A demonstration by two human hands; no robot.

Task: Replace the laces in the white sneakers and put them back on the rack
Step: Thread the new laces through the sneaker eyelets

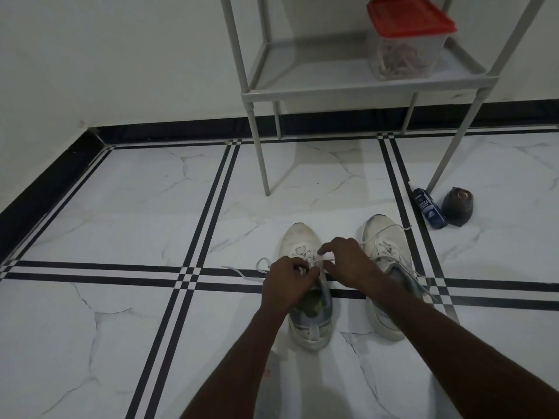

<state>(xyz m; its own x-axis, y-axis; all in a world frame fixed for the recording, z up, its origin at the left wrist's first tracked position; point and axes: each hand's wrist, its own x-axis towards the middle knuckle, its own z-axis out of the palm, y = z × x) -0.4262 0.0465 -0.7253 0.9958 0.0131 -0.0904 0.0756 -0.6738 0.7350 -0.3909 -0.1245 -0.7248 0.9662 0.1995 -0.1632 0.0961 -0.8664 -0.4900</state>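
Two white sneakers stand side by side on the tiled floor, toes pointing away from me. Over the left sneaker (pixel 302 237), my left hand (pixel 287 279) pinches its white lace (pixel 242 272) at the tongue. My right hand (pixel 348 261) grips the same lace a little further toward the toe. A loose end of this lace trails left across the floor. The right sneaker (pixel 384 237) stands untouched with its lace loose; my right forearm crosses over its heel. The grey metal rack (pixel 332 92) stands beyond the sneakers against the wall.
A clear plastic box with a red lid (pixel 405 40) sits on the rack's shelf. A dark blue bottle (pixel 428 211) lies on the floor by the rack's right front leg, next to a small black bag (pixel 457 205). A black skirting runs along the walls.
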